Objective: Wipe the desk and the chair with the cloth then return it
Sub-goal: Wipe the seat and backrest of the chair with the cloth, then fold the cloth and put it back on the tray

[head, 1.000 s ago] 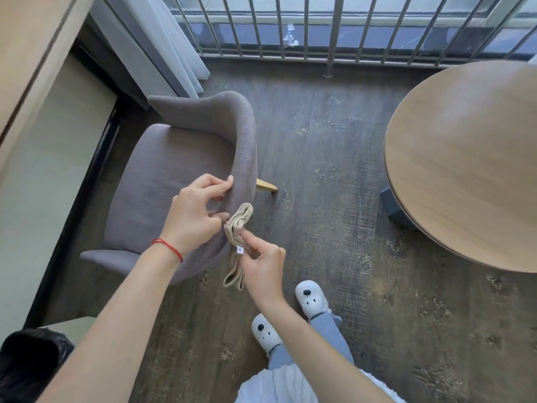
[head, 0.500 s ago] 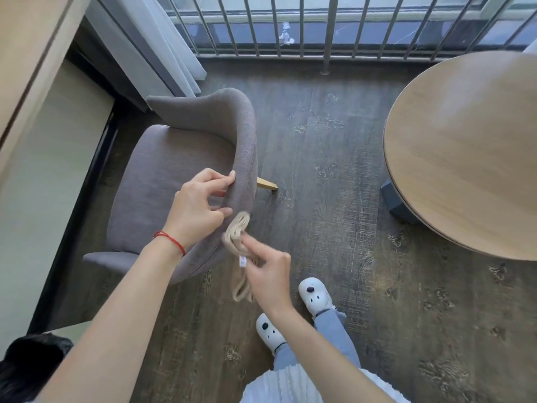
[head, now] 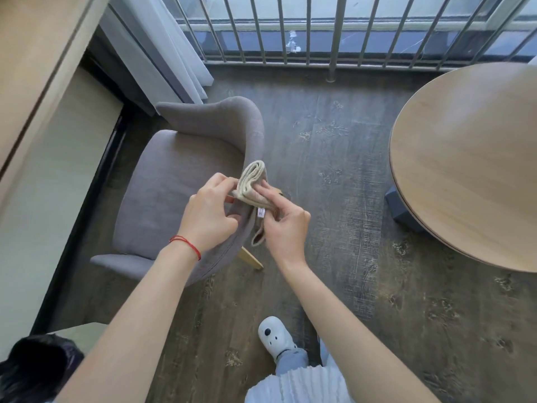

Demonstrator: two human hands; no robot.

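Note:
A beige folded cloth (head: 252,184) with a small white tag is held between both hands above the back edge of the grey upholstered chair (head: 174,181). My left hand (head: 207,213), with a red string at the wrist, pinches the cloth's left side. My right hand (head: 283,228) grips its right side and lower end, which hangs down past the fingers. The round wooden desk (head: 470,158) stands to the right, apart from both hands.
A metal railing (head: 334,33) and window run along the far side, with white curtains (head: 162,50) at the far left. A wooden cabinet (head: 37,53) lines the left. My foot in a white shoe (head: 274,335) stands on the dark wood floor.
Both hands have brought the cloth up and folded it into a thicker bundle. The left hand, earlier resting on the chair back, now pinches the cloth. Less cloth dangles below.

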